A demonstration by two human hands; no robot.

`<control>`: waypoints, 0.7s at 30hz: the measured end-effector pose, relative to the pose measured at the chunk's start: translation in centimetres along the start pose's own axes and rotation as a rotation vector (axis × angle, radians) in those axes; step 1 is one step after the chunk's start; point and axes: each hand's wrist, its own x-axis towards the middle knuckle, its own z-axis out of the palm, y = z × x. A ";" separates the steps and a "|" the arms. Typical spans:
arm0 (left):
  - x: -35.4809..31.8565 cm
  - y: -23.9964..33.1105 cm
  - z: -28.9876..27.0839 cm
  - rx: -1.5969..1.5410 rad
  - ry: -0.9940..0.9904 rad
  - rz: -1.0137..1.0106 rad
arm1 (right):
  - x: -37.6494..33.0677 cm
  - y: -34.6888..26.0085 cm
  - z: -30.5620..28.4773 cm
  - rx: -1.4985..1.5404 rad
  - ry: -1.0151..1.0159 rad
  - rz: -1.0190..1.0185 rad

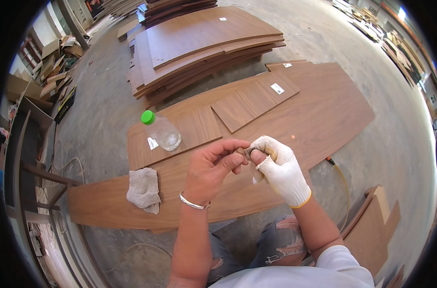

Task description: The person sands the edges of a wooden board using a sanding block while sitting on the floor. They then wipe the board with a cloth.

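Note:
Both hands meet over the wood-grain panel (324,113), fingertips nearly touching. My left hand (212,165) is bare, with a silver bangle (194,201) at the wrist, and its fingers are pinched together. A white knit glove covers my right hand (281,168), though its thumb is bare; thumb and fingers are closed too. Between the fingertips is a small brownish piece (247,152), mostly hidden, whose kind I cannot tell. To the left, a clear plastic bottle (163,133) with a green cap (148,117) stands on a smaller panel, and a folded grey cloth (144,189) lies nearer.
A labelled smaller board (257,101) lies on the large panel. Beyond it rises a stack of brown panels (209,41). A yellow cord (345,192) runs along the floor at right, near leaning boards (372,230). A metal frame (50,175) stands at left.

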 end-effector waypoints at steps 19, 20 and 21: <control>0.7 -1.9 0.6 -0.108 -0.009 -0.087 | 0.2 1.1 -1.5 -0.231 -0.026 0.019; 0.7 -1.9 0.7 -0.104 -0.011 -0.096 | 0.2 1.2 -1.6 -0.253 -0.025 0.018; 0.7 -1.8 0.6 -0.107 -0.011 -0.112 | 0.2 1.4 -1.6 -0.274 -0.025 0.017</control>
